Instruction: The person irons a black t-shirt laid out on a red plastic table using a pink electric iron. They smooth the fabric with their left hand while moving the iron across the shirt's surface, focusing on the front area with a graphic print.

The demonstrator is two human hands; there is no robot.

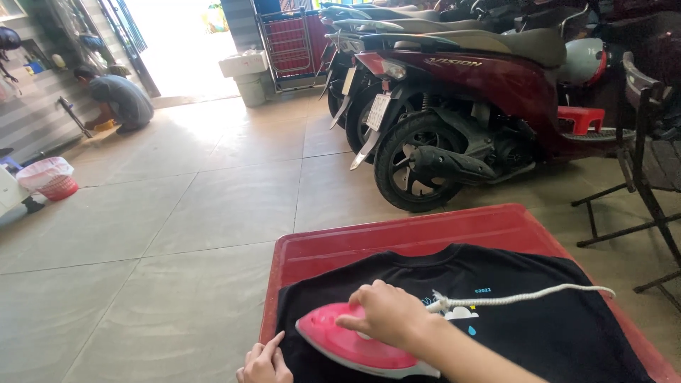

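— So where do we stand with the pink iron [355, 342]?

— We have it flat on the black T-shirt [496, 312], near the shirt's left edge, and the shirt is spread over the red table [397, 237]. Our right hand [386, 312] is on top of the iron, fingers curled down together around the handle, so it lies directly under that hand, not off to a side.

— Which way does it point?

— Its long axis runs nearly across our view, left to right with a slight tilt. The narrow tip faces left, toward the shirt's edge; the broad heel sits to the right, beneath our wrist. The white cord [525, 298] trails off from near the hand to the right, over the shirt.

— And our left hand [264, 363]?

— It's low at the near left corner of the shirt, just beside the iron's tip but apart from it. The forefinger is stretched out onto the fabric edge; the other fingers look loosely folded, though the frame cuts part of them off. We judge it is pinning the cloth there.

— So which hand is nearer?

— The right, clearly: it grips the iron. The left lies just ahead of the tip, in line with that long axis.
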